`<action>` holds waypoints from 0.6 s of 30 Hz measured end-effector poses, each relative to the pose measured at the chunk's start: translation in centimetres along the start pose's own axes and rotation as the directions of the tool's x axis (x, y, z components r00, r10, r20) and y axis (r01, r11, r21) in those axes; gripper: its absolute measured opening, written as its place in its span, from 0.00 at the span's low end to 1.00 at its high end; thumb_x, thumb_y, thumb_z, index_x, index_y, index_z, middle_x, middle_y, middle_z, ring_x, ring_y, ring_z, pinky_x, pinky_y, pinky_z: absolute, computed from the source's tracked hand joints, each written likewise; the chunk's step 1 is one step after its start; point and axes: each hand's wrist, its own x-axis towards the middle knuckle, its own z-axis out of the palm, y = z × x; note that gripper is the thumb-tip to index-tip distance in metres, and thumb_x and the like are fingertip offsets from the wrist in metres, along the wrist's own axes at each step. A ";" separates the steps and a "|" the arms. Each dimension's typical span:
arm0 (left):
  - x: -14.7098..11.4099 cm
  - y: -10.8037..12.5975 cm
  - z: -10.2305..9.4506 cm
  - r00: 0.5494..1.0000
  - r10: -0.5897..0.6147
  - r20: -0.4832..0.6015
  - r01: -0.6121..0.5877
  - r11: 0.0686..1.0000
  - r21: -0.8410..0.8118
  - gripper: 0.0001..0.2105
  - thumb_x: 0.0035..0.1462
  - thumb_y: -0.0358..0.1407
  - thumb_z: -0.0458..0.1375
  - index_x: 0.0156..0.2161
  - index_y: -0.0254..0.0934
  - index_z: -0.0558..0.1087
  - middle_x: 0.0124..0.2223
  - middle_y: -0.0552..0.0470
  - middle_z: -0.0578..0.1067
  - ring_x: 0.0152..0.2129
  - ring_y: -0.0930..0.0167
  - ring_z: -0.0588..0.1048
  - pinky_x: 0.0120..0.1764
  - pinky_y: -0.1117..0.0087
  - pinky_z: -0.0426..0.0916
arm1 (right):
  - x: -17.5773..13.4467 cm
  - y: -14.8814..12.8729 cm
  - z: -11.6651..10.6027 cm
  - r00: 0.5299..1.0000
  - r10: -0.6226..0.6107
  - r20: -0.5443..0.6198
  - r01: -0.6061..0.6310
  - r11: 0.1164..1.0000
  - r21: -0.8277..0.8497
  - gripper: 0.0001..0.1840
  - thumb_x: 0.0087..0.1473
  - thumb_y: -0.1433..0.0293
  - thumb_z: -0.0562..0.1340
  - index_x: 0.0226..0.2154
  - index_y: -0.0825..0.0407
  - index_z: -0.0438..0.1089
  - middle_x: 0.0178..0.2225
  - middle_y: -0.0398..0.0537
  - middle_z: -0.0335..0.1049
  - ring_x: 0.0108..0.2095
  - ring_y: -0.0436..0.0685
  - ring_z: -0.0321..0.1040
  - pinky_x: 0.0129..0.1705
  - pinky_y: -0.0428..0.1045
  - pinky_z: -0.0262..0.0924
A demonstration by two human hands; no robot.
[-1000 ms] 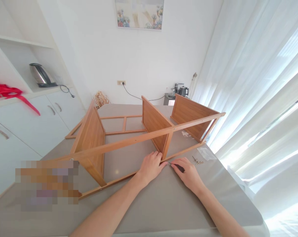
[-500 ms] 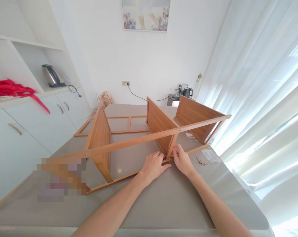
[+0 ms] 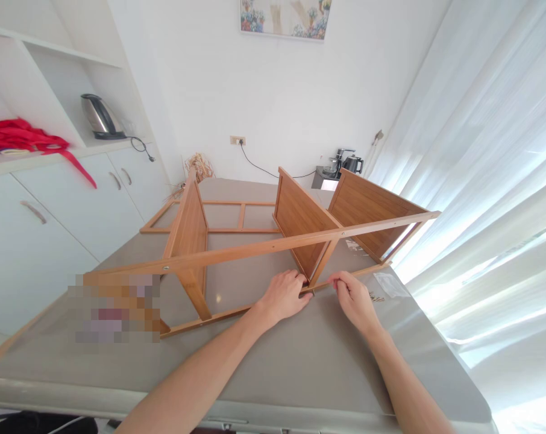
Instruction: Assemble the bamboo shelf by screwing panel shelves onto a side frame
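Observation:
A wooden shelf unit [image 3: 237,251] lies on its side on the grey table, its shelf boards standing on edge. My left hand [image 3: 284,295] is closed round the lower rail at the foot of the middle shelf board [image 3: 300,224]. Beside its fingertips, a small dark metal end [image 3: 312,293] shows at the rail. My right hand [image 3: 355,298] is just right of that joint, apart from my left, with its fingers curled together. Whatever it may hold is hidden. Several screws [image 3: 376,297] lie right behind it.
A clear plastic bag [image 3: 390,284] lies near the table's right edge. Another wooden frame [image 3: 237,230] lies flat behind the unit. A blurred patch covers the unit's left end. White curtains [image 3: 494,199] hang at the right, cabinets [image 3: 65,223] stand at the left.
My right hand has drawn away from the middle joint to the right, toward the screws. My left hand has stayed at the rail. The view has tilted down a little.

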 end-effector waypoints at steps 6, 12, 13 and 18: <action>-0.1 -1.3 -1.1 1.000 0.000 -0.005 -0.001 0.986 -0.164 0.21 0.51 0.37 0.64 0.51 0.38 0.67 0.47 0.46 0.76 0.37 0.65 0.78 0.40 0.64 0.74 | -1.2 -1.0 0.9 0.991 -0.106 0.086 0.114 0.989 -0.094 0.15 0.62 0.68 0.50 0.28 0.47 0.67 0.27 0.46 0.70 0.30 0.57 0.68 0.35 0.50 0.61; 0.8 -1.8 -0.4 0.999 0.011 -0.034 -0.021 0.953 -0.302 0.31 0.48 0.36 0.66 0.57 0.37 0.62 0.54 0.43 0.72 0.40 0.67 0.77 0.46 0.64 0.73 | -1.8 -1.6 2.0 0.992 -0.078 0.102 0.097 0.975 -0.199 0.10 0.61 0.59 0.59 0.33 0.46 0.71 0.28 0.44 0.68 0.28 0.56 0.66 0.33 0.50 0.60; 1.0 -1.9 -0.3 0.999 0.016 -0.033 -0.026 0.946 -0.324 0.33 0.47 0.36 0.67 0.57 0.36 0.62 0.54 0.43 0.71 0.40 0.67 0.76 0.46 0.64 0.73 | -1.8 -1.6 2.1 0.992 -0.077 0.102 0.096 0.974 -0.206 0.10 0.61 0.59 0.59 0.34 0.46 0.71 0.28 0.43 0.68 0.28 0.56 0.66 0.33 0.50 0.61; 1.9 -2.3 0.3 0.999 0.006 -0.049 -0.025 0.916 -0.401 0.30 0.46 0.36 0.69 0.54 0.34 0.63 0.53 0.41 0.71 0.37 0.69 0.75 0.43 0.65 0.73 | -1.7 -1.3 2.5 0.990 -0.091 0.109 0.111 0.973 -0.201 0.12 0.63 0.62 0.56 0.32 0.47 0.72 0.27 0.44 0.67 0.27 0.56 0.66 0.32 0.49 0.60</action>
